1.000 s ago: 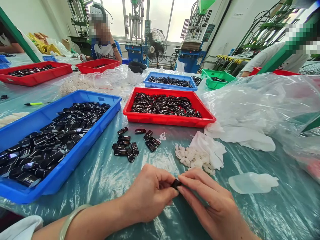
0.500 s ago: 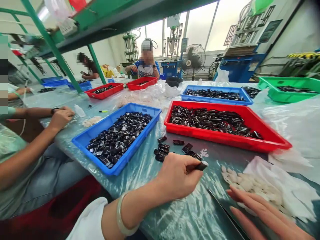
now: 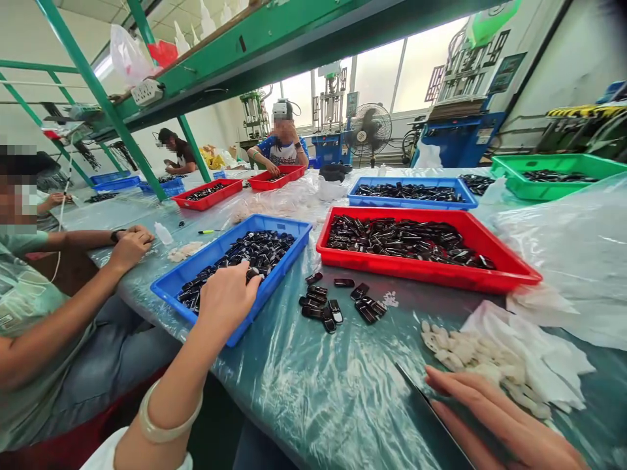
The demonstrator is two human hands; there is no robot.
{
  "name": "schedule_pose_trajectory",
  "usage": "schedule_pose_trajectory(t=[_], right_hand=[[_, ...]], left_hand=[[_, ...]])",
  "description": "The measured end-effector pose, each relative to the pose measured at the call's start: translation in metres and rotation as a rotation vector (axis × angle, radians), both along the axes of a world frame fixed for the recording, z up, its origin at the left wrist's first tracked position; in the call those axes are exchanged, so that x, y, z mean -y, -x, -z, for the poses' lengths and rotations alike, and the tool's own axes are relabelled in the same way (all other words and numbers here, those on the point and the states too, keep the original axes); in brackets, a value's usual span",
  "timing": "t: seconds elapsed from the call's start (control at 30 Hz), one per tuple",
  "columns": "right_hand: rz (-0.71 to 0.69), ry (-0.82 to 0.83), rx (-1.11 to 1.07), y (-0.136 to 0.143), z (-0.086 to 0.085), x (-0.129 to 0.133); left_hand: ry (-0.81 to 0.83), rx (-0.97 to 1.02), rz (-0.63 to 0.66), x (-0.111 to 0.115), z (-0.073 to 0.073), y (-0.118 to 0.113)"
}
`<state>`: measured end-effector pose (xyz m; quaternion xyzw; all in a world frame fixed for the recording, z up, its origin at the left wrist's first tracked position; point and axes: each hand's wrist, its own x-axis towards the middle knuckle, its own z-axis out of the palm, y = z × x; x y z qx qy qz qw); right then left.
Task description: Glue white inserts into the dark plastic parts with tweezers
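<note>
My left hand (image 3: pixel 228 294) is over the near side of the blue tray (image 3: pixel 161 287), its fingers closed on a small black glossy piece (image 3: pixel 252 273) that is mostly hidden. Many similar black pieces (image 3: pixel 274 248) fill that tray. My right hand (image 3: pixel 494 411) is low at the right with its fingers stretched out. A long thin dark tool (image 3: pixel 416 391), perhaps tweezers, runs along the thumb; a grip on it does not show. Several black pieces (image 3: pixel 318 297) lie on the plastic-covered table, beside a few tiny clear bits (image 3: pixel 390 299).
A red tray (image 3: pixel 431 277) of black pieces stands ahead, with another blue tray (image 3: pixel 411 203) and a green tray (image 3: pixel 509 186) behind. Pale oval pieces (image 3: pixel 470 352) lie on white cloth (image 3: pixel 533 346) at right. A co-worker's hands (image 3: pixel 132 245) rest at left. A green shelf (image 3: pixel 215 72) hangs overhead.
My left hand has moved left with a black piece, from above the table to over the blue tray. My right hand has shifted slightly left in view. The view has turned a little.
</note>
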<state>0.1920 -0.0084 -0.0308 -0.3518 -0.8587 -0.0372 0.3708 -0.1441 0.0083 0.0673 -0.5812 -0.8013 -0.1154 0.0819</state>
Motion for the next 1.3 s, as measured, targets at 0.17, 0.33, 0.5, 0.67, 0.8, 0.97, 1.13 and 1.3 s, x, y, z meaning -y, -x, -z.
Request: schedule_pose_trajectory(t=[0.17, 0.33, 0.5, 0.67, 0.8, 0.97, 1.13, 1.3], right_hand=[[-0.027, 0.003, -0.052, 0.009, -0.018, 0.005], [-0.032, 0.068, -0.070, 0.009, -0.020, 0.008], [-0.003, 0.140, -0.077, 0.009, -0.021, 0.010], [0.006, 0.174, -0.132, 0.013, -0.026, 0.014], [0.034, 0.236, -0.141, 0.013, -0.028, 0.017], [0.078, 0.290, -0.195, 0.010, -0.028, 0.019], [0.063, 0.369, -0.220, 0.010, -0.029, 0.017], [0.009, 0.402, -0.240, 0.013, -0.032, 0.017]], left_hand=[[0.105, 0.013, 0.269, -0.001, 0.010, -0.040], [0.253, 0.031, 0.482, -0.011, 0.035, -0.071], [0.267, 0.104, 0.531, -0.016, 0.041, -0.073], [0.383, 0.442, 0.664, -0.013, 0.023, -0.092], [0.682, 1.301, 0.612, -0.013, 0.017, -0.121], [0.814, 1.584, 0.596, -0.017, 0.032, -0.142], [0.894, 1.662, 0.566, -0.014, 0.043, -0.145], [0.928, 1.686, 0.585, -0.011, 0.045, -0.143]])
